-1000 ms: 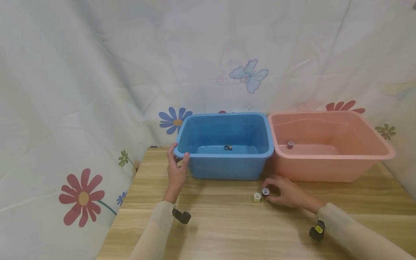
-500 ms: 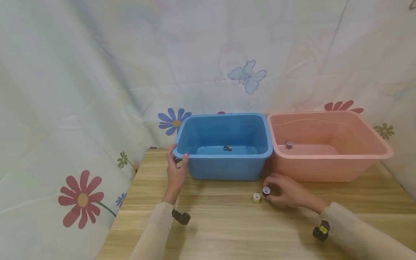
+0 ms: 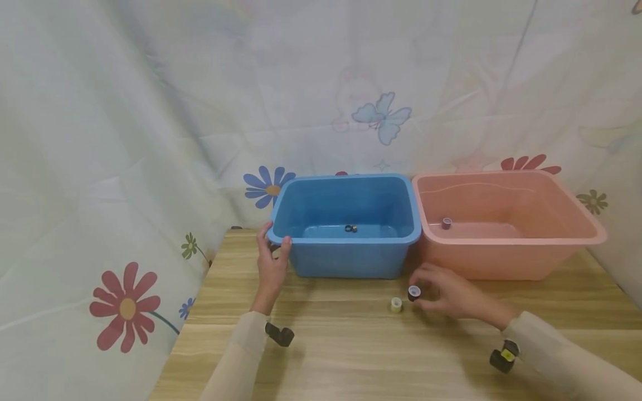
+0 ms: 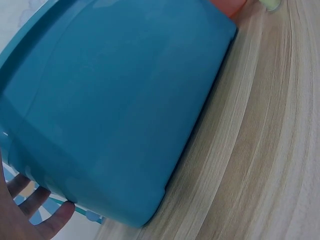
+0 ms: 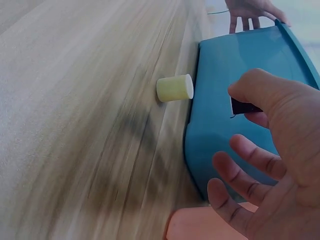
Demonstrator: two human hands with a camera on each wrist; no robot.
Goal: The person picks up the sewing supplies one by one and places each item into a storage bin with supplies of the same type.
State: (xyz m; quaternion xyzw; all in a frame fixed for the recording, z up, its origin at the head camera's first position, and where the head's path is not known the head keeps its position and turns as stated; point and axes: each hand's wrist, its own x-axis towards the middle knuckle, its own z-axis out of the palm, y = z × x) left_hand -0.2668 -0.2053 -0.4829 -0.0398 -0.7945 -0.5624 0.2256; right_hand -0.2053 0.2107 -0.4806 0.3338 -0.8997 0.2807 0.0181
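My right hand [image 3: 451, 295] pinches a small dark spool [image 3: 413, 293] with a pale hollow top between thumb and index finger. In the right wrist view, the other fingers spread apart beside it, and part of the dark spool [image 5: 244, 107] is hidden by the thumb. A pale yellow spool [image 3: 396, 304] stands upright on the table, just left of that hand. At the near left corner of the blue tub [image 3: 351, 259], my left hand [image 3: 272, 270] grips the rim. Its fingers [image 4: 57, 217] lie against the tub's end wall in the left wrist view.
To the right of the blue tub stands a pink tub [image 3: 494, 262], with one purplish spool [image 3: 447, 223] inside. Two small rings [image 3: 348, 228], dark and gold-coloured, lie in the blue tub. A flowered curtain [image 3: 321, 83] hangs behind the wooden table [image 3: 346, 356].
My right hand has shifted slightly right and up with the dark spool, widening the distance from the yellow one. The left hand stays on the blue tub.
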